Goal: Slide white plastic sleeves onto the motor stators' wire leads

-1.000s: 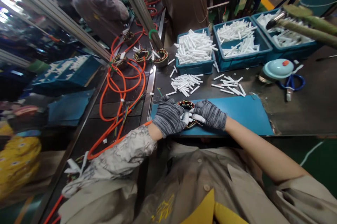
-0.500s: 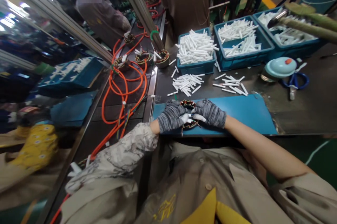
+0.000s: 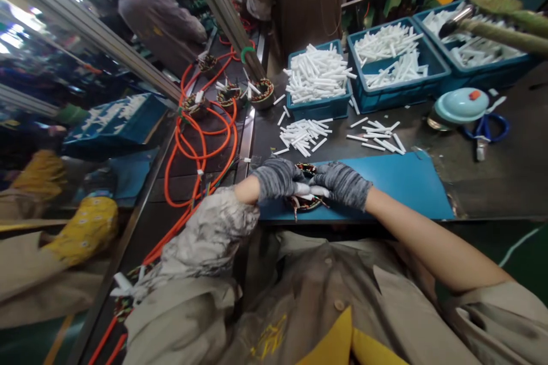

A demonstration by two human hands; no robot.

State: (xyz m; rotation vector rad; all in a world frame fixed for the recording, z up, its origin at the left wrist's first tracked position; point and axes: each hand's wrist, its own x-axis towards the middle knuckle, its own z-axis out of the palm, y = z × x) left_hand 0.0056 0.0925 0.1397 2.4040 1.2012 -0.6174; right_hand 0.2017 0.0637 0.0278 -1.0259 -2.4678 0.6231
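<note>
In the head view, a ring-shaped motor stator (image 3: 306, 169) with dark windings and coloured wires lies on a blue mat (image 3: 385, 182) near the table's front edge. Both hands wear grey striped gloves with white fingertips. From the left, my left hand (image 3: 280, 178) is closed over the stator, pinching a short white tube (image 3: 306, 197) at its middle. My right hand (image 3: 342, 183) reaches in from the other side, fingers closed, its tips meeting the left ones. What sits between the right fingertips is hidden. Loose wire ends stick out at the stator's near side.
Blue bins (image 3: 319, 108) of white tubes stand behind the mat, with loose tubes (image 3: 303, 135) before them. At right are a light-blue lidded container (image 3: 460, 107) and blue-handled scissors (image 3: 492, 128). Orange cables (image 3: 205, 153) and more stators (image 3: 261, 93) occupy the left line. Co-workers are nearby.
My left hand and forearm have shifted slightly, and its fingertips now press closer to the right ones. The stator stays in place. At far left, a co-worker's yellow-sleeved arm has moved right.
</note>
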